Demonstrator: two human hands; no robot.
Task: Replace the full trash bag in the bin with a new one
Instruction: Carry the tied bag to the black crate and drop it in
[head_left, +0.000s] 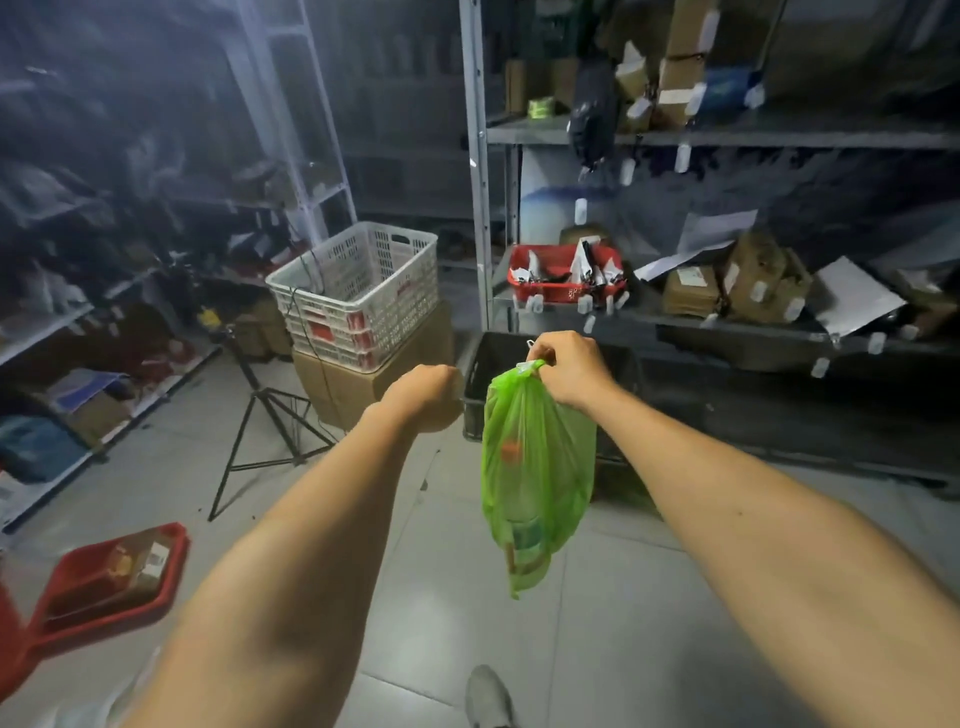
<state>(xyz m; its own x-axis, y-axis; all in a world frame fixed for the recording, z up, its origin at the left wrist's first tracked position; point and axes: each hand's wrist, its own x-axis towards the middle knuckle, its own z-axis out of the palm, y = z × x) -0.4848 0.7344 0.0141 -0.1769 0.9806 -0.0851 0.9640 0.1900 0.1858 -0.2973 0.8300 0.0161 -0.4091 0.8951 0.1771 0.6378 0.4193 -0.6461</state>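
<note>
A translucent green trash bag (535, 478) hangs in the air in front of me, stuffed with rubbish, its neck bunched at the top. My right hand (569, 369) is shut on that neck and holds the bag up. My left hand (423, 397) is a closed fist just left of the bag, with nothing visible in it. Behind both hands stands a black open crate or bin (498, 358) on the floor; its inside is dark and I cannot tell what it holds.
A white slotted basket (363, 291) sits on cardboard boxes (358, 384) to the left of the bin. A black tripod (265, 415) stands further left, a red tray (114, 577) lies at lower left. Metal shelves (727, 322) with parcels line the right. My shoe (488, 696) is on grey floor tiles.
</note>
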